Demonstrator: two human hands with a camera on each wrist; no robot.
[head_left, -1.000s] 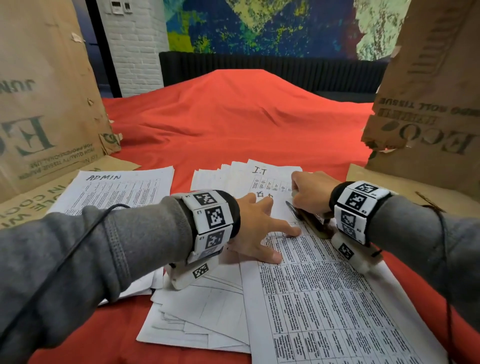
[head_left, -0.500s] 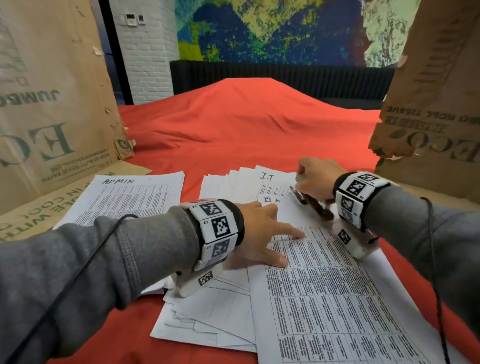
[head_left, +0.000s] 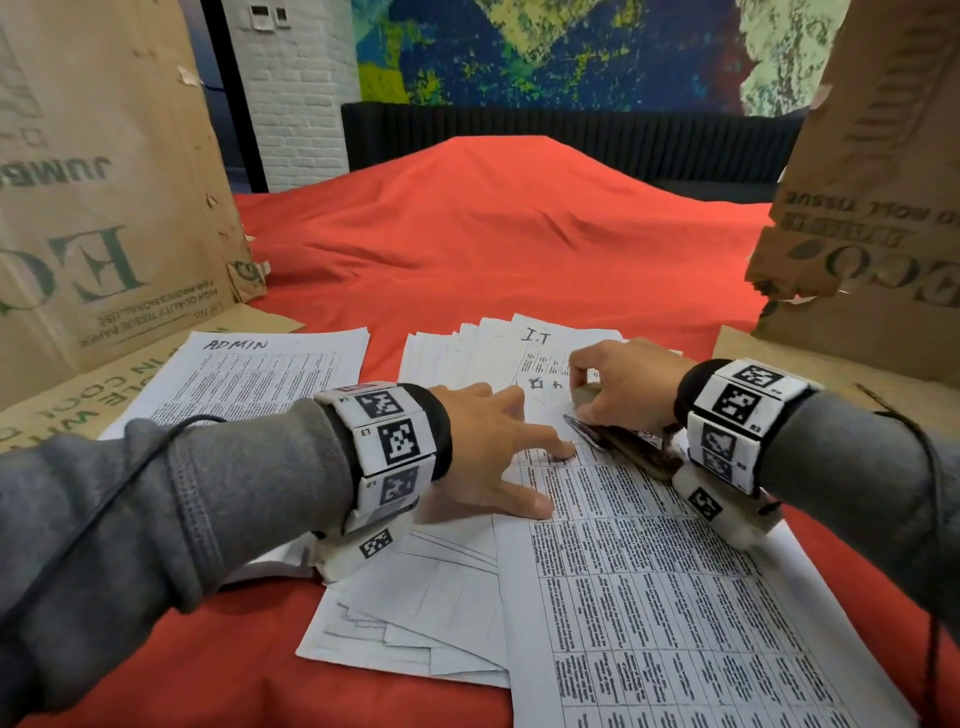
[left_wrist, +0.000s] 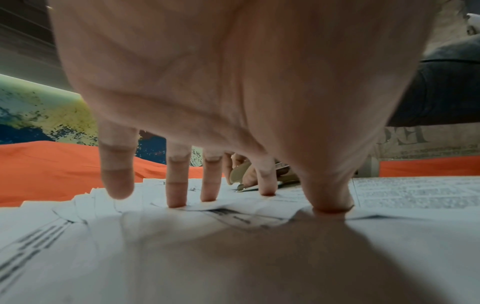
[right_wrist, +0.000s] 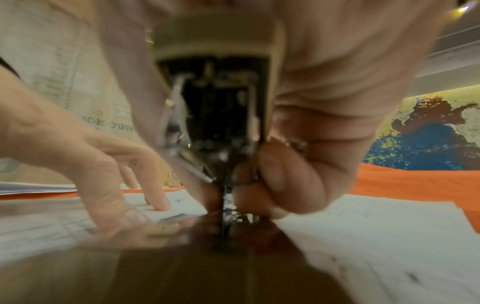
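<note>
The stapler rests on the top printed sheet of the paper stack headed "I.T", toward the sheet's far end. The right hand grips the stapler from above, with its fingers curled round the body. The left hand lies just beside the stapler's nose, fingers straight and spread, most tips pressing the paper flat. The stack sits near the red cloth's near edge. A second stack, headed "ADMIN", lies apart to its left. A cardboard box stands at the left edge.

Left hand splayed flat; right hand curled, gripping.
</note>
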